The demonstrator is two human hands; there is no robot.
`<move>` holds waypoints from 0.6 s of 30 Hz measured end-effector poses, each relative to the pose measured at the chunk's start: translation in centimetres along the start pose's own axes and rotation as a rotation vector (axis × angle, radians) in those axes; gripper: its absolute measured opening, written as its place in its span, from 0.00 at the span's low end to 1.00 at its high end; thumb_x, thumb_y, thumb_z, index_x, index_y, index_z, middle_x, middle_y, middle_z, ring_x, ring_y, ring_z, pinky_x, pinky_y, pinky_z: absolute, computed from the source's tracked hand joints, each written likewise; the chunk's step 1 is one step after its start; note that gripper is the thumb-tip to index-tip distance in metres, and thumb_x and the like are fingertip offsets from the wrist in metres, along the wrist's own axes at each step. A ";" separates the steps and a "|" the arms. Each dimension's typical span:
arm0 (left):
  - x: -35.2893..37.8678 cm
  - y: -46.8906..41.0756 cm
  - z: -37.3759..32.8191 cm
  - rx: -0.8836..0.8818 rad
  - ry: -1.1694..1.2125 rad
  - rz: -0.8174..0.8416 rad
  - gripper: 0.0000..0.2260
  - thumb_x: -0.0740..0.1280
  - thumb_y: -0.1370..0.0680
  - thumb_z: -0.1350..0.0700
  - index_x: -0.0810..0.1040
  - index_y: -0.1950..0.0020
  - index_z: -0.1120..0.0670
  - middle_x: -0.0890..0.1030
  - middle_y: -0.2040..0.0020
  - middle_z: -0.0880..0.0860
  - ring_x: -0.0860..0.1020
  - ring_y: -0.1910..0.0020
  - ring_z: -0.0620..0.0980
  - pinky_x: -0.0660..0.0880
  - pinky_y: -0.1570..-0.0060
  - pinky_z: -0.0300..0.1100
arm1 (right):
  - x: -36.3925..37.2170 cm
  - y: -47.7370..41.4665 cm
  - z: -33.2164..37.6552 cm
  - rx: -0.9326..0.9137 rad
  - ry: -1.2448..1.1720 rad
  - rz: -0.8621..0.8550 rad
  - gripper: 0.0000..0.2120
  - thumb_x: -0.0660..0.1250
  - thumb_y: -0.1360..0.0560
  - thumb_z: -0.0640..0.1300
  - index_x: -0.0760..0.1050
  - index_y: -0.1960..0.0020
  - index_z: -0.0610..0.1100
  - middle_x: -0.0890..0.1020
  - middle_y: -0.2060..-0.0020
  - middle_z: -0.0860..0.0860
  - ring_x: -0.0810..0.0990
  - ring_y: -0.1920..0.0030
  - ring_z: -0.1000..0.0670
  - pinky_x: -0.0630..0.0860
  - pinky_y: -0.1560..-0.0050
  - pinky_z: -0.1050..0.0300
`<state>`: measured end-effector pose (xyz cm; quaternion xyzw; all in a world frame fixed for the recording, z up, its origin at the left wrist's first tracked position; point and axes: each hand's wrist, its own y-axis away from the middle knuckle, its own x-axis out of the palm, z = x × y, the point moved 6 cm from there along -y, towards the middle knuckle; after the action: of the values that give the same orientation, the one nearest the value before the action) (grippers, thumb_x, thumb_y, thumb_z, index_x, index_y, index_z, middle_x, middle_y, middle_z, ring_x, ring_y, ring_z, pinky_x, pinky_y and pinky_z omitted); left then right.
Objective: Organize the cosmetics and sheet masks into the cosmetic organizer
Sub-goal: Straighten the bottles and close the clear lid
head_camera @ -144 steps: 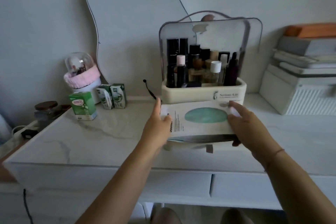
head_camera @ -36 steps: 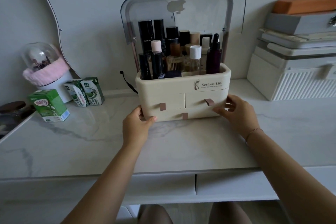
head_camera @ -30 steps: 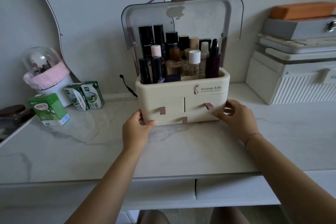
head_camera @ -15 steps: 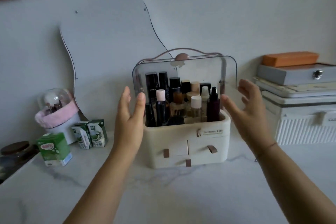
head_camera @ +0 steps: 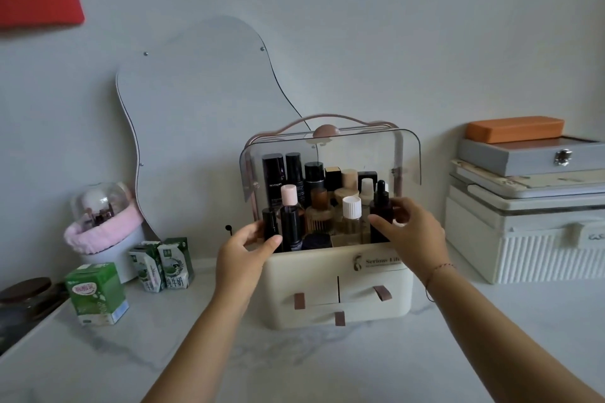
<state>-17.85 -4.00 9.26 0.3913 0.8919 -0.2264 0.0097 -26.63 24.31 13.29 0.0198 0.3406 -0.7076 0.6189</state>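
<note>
Step (est.): person is prob. bringing the clear lid point(head_camera: 353, 154) down over the organizer point(head_camera: 311, 271); task is looking near complete.
Organizer loc.: sitting ctr frame on the marble worktop point(head_camera: 327, 363), all 3 drawers point(head_camera: 360, 285) shut.
Cosmetics: cosmetics point(head_camera: 319, 206) standing upright in the top tray, packed close, under the raised lid.
Masks: no sheet masks showing.
L hand: L hand point(head_camera: 244, 252) reaching at the lid's lower-left corner, ctr-left of frame. Fingers half-curled, thumb opposing; grip on the clear edge can't be told.
R hand: R hand point(head_camera: 412, 232) reaching at the lid's lower-right side, just right of ctr, beside the dropper bottle point(head_camera: 381, 203). Fingers curled narrow; contact w/ lid can't be told.
Lid vs hands: lid is hanging above and between both hands, side edges just above the fingertips.
Method: keep both hands level so the lid is pivoting evenly. Ease down slowly, checking tall caps at the back for clearance.
</note>
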 end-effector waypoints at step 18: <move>1.0 -0.8 -0.9 0.034 0.027 0.159 0.20 0.76 0.32 0.50 0.78 0.41 0.46 0.81 0.48 0.39 0.77 0.47 0.35 0.70 0.50 0.34 | -0.6 2.2 4.0 -0.337 0.211 -0.241 0.25 0.70 0.30 0.54 0.69 0.37 0.45 0.78 0.43 0.49 0.72 0.40 0.45 0.66 0.39 0.46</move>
<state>-18.95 -3.40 10.14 0.4642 0.8540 -0.2348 0.0088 -22.95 22.80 15.62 -0.0508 0.5164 -0.7035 0.4856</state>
